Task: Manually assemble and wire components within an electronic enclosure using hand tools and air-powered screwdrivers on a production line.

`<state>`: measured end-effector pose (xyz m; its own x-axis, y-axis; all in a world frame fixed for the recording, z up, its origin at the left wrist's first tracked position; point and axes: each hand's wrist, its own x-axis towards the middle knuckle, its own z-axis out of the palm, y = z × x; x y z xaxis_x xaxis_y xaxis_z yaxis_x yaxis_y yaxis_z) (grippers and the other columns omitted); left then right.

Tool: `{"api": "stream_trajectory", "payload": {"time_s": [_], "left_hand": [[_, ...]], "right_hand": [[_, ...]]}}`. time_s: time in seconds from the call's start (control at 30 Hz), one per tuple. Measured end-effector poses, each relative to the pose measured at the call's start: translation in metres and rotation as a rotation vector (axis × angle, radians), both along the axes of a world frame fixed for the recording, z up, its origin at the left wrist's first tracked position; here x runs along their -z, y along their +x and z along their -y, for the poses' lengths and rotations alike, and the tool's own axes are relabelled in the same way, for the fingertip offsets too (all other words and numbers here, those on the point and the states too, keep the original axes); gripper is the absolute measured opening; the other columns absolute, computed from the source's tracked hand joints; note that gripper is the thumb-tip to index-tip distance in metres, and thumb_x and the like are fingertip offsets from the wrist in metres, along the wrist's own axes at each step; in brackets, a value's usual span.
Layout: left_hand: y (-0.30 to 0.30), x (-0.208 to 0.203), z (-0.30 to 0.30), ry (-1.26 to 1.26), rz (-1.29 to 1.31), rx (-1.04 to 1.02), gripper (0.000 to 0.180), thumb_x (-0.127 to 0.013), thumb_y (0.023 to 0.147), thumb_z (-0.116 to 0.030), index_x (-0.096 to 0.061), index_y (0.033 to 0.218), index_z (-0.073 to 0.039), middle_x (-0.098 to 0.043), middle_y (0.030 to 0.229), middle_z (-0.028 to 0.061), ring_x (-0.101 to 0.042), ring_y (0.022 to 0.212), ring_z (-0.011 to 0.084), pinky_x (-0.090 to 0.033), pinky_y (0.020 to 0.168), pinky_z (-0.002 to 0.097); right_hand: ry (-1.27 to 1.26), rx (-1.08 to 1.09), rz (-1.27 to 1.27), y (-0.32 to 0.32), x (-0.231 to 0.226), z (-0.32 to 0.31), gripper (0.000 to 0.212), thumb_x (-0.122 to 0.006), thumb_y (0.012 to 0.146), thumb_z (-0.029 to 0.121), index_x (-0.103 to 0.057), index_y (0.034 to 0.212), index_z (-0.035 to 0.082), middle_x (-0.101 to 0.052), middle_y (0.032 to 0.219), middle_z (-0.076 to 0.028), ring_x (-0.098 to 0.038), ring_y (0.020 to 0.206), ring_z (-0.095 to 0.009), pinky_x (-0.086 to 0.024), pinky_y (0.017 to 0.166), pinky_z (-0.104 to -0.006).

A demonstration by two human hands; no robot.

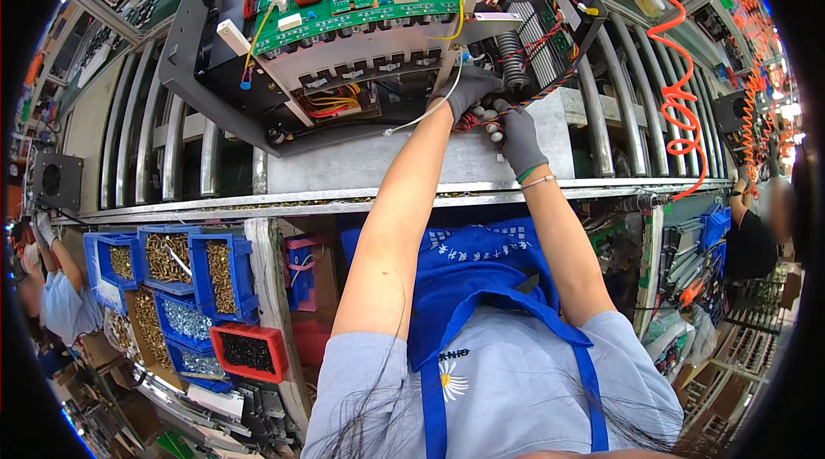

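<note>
"Where's the wire bundle (473,121)?"
"At the near right of the open black chassis (185,64), by both gray-gloved hands."
"Holding it?"
"The right hand (521,139) pinches it, fingers narrowed. The left hand (470,91) reaches in just left of it; its fingertips are hidden, so I can't tell its grip."
"Around them?"
"A green circuit board (378,19) farther left, conveyor rollers (210,158) both sides, a coiled red hose (680,94) right, blue bins (247,274) near left."

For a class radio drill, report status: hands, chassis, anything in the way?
Left hand, right hand at wires, grip unclear. Chassis open, green board exposed. White cable by left hand, possible snag.
</note>
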<state>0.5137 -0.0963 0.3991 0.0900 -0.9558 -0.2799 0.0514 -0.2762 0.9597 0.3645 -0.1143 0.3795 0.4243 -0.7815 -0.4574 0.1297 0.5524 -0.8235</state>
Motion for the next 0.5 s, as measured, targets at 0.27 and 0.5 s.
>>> {"api": "stream_trajectory", "payload": {"time_s": [0.27, 0.5], "left_hand": [[-0.001, -0.008, -0.008, -0.027, -0.119, -0.001, 0.021, -0.061, 0.087, -0.020, -0.069, 0.099, -0.005, -0.067, 0.077, 0.0015, -0.057, 0.061, 0.0070, -0.043, 0.051, 0.0207], [-0.012, 0.000, -0.019, -0.061, -0.204, -0.157, 0.021, -0.061, 0.090, -0.026, -0.068, 0.092, -0.006, -0.062, 0.067, 0.0010, -0.052, 0.046, 0.0079, -0.040, 0.040, 0.0206]], "right_hand": [[0.003, 0.122, -0.180, 0.011, -0.013, -0.007, 0.015, -0.060, 0.090, 0.017, -0.059, 0.091, 0.003, -0.064, 0.075, -0.007, -0.051, 0.047, -0.011, -0.034, 0.034, -0.0224], [0.320, 0.060, 0.171, -0.008, 0.007, 0.005, 0.013, -0.047, 0.097, 0.020, -0.055, 0.098, 0.010, -0.060, 0.076, -0.005, -0.047, 0.048, -0.010, -0.033, 0.034, -0.0207]]}}
